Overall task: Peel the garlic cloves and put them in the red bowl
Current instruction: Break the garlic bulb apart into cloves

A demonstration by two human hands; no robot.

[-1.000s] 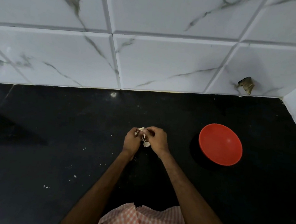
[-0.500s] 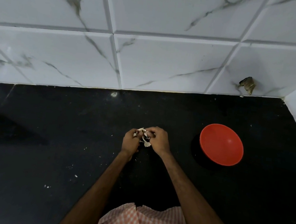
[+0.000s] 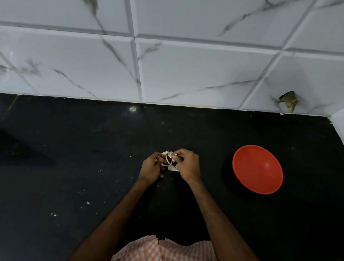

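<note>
Gripping at the middle of the counter (image 3: 59, 161): the garlic (image 3: 172, 167) is held between both hands. It is clasped from 9 o'clock by the left hand (image 3: 150, 167), fingers curled tight round it. From 3 o'clock it is pinched by the right hand (image 3: 187, 165), fingertips bent inward. Ragged pale skin (image 3: 165, 153) is seen poking out at 12 o'clock of the grip.

The clove itself is mostly hidden by fingers, so how much has been peeled cannot be told. Nor can it be told whether the hands are rested on the counter.

The bowl (image 3: 257, 170) is set upright, well apart, at 3 o'clock of the hands. Pale specks (image 3: 53, 214) are scattered at 8 o'clock. A dark mark (image 3: 288, 100), too unclear to identify, is seen on the tiles (image 3: 193, 69) at 12 o'clock of the bowl. A checked shirt (image 3: 165, 258) is cut off at the bottom edge.
</note>
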